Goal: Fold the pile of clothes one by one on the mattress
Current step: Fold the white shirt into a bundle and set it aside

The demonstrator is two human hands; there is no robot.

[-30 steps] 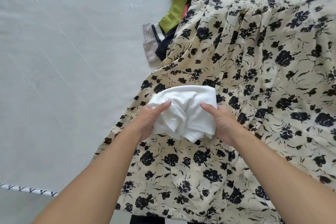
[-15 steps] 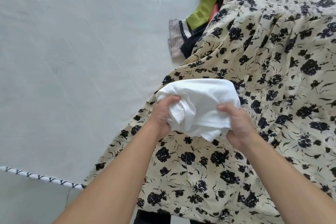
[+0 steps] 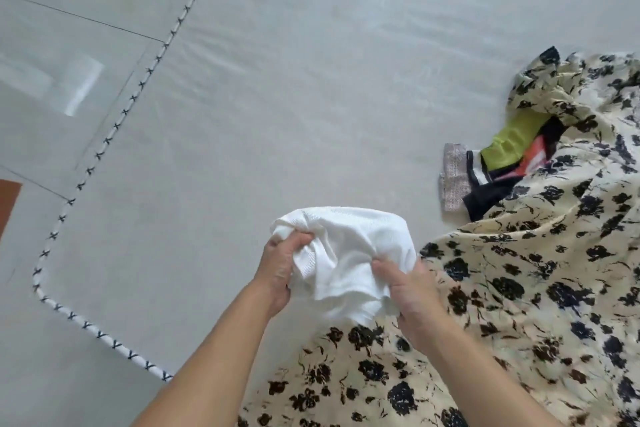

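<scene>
Over the bare mattress (image 3: 311, 87), the left hand (image 3: 277, 274) and right hand (image 3: 412, 295) each clutch a side of the bunched white garment (image 3: 349, 253), held up beside the floral dress (image 3: 519, 288). Bunched so tightly, it may fold crooked unless shaken out flat.

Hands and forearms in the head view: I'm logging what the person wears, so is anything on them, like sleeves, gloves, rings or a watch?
Nothing shows. The left hand and right hand are bare, with no gloves, and no rings can be seen. Both forearms are uncovered to the frame's bottom edge: no sleeves, watch or bracelet in view.
</scene>
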